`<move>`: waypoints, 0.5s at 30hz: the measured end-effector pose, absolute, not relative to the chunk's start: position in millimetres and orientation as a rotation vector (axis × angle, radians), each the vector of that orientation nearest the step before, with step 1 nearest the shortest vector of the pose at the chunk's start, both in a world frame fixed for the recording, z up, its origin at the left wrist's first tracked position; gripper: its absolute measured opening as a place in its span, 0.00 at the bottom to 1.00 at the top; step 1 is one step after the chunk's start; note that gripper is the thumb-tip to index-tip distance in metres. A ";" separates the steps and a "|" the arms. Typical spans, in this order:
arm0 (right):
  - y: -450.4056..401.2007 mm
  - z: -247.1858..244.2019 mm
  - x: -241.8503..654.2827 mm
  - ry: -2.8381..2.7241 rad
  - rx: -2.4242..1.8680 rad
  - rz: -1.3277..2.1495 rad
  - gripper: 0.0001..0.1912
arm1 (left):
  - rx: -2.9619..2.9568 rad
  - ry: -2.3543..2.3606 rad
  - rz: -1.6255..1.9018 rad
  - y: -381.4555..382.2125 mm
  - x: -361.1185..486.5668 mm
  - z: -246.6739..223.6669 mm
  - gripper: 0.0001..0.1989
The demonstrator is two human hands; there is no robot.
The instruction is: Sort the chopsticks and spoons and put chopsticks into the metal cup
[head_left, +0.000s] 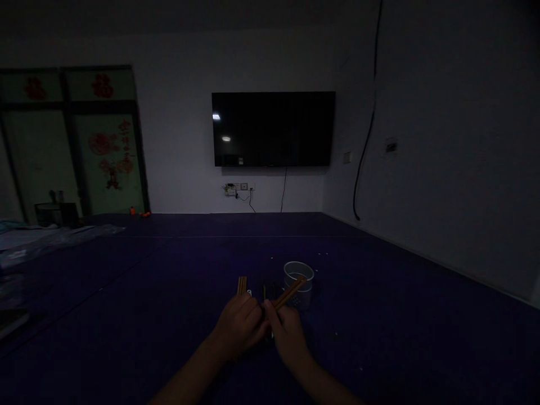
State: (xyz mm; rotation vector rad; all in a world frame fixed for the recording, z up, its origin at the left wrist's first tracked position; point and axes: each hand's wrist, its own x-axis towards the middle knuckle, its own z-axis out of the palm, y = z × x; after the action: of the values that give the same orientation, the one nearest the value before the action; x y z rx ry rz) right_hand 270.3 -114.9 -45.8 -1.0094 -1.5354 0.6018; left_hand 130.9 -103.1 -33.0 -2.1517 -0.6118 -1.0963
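In the dim head view my left hand [241,319] is closed, fingers curled, around what looks like a small bunch of wooden chopsticks [242,284]; their ends stick up past the knuckles. Close against it, my right hand [290,334] grips more brown chopsticks [290,292] between thumb and fingers. These slant up to the right, their far ends in front of the rim of a grey metal cup [298,271] with small holes in its wall. Dark slender items [265,291] lie between the hands and the cup, too dim to name. The fingertips are partly hidden.
A dark blue tabletop [189,259] spreads around, with tiny pale bits near the cup. Clear plastic wrapping [71,236] lies at the left, and small orange objects [144,214] sit at the far edge. A television [274,129] hangs on the wall; a black cable [366,143] hangs right.
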 end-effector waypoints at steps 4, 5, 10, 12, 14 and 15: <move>-120.4 -42.3 267.6 -1.517 -0.992 0.643 0.30 | -2.138 -0.609 -1.096 -103.5 130.1 -33.4 0.10; -122.6 -41.0 266.9 -1.504 -0.980 0.657 0.30 | -2.136 -0.597 -1.104 -103.8 128.7 -33.5 0.10; -129.9 -22.1 272.7 -1.430 -0.932 0.716 0.32 | -2.129 -0.657 -1.229 -104.1 115.8 -33.7 0.21; -126.4 -3.0 282.5 -1.365 -0.946 0.631 0.32 | -2.084 -0.822 -1.281 -101.1 111.5 -34.4 0.21; -118.3 24.0 296.5 -1.288 -0.967 0.479 0.31 | -2.064 -1.033 -1.269 -95.9 109.9 -36.2 0.20; -112.8 39.7 304.7 -1.268 -0.989 0.397 0.31 | -2.069 -1.135 -1.254 -92.8 110.0 -37.6 0.19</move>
State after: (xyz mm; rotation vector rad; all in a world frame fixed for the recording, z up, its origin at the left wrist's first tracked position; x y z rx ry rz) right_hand 304.7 -112.8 39.7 -0.9892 -1.2684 0.3975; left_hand 110.0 -92.8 -37.6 -2.0690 -1.1349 -1.2544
